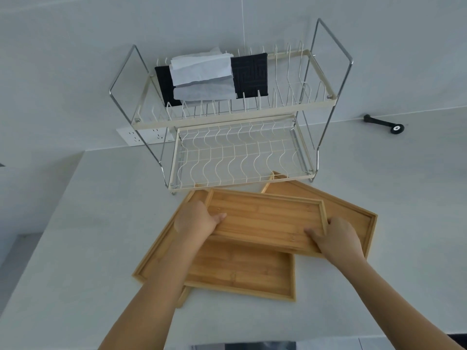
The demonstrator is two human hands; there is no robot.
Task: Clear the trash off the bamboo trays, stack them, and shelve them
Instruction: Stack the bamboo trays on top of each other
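A small bamboo tray (pixel 265 218) is held above two larger ones, gripped at both short ends. My left hand (pixel 194 218) clasps its left end with the thumb inside the rim. My right hand (pixel 336 238) clasps its right front corner. Beneath it lies a medium bamboo tray (pixel 240 271) on the white counter, overlapping a large bamboo tray (pixel 353 210) that reaches back to the right. No trash shows on any tray. A two-tier wire rack (pixel 240 155) stands just behind the trays, its lower shelf bare.
The rack's upper shelf holds white paper (pixel 202 72) and black cloths (pixel 249 74). A wall socket (pixel 144 136) sits behind the rack's left leg. A black handle-like object (pixel 384 123) lies at the back right of the counter (pixel 88 248).
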